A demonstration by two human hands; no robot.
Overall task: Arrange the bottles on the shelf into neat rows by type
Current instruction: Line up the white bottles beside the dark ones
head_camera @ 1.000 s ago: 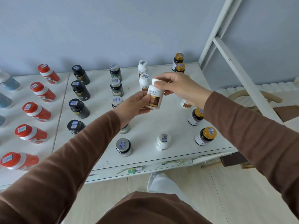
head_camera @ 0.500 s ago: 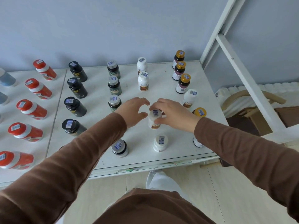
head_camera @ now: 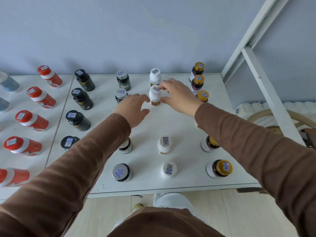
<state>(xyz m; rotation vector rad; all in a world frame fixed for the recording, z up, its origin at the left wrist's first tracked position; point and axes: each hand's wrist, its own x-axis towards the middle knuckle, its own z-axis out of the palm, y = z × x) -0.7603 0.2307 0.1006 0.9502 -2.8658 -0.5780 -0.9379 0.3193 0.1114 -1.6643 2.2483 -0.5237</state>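
On the white shelf (head_camera: 181,132) bottles stand in columns: red (head_camera: 40,97), black (head_camera: 81,98), grey-capped (head_camera: 121,172), white (head_camera: 169,169) and gold-capped (head_camera: 220,169). My right hand (head_camera: 179,96) reaches to the second white bottle (head_camera: 154,98) from the back. Its index finger is on the cap and its thumb against the bottle's right side. My left hand (head_camera: 133,108) is spread just left of that bottle, fingers relaxed, holding nothing. Another white bottle (head_camera: 155,76) stands behind it and one (head_camera: 164,145) stands in front. My sleeves hide parts of the grey-capped and gold-capped columns.
Blue bottles (head_camera: 8,83) stand at the far left edge. A wall runs right behind the shelf. A white slanted frame post (head_camera: 266,93) rises at the shelf's right end. A wooden chair (head_camera: 290,117) stands beyond it. The shelf's front edge is near my body.
The white bottle that both hands held is down in the third spot of the white column. Both hands have moved back to the second white bottle.
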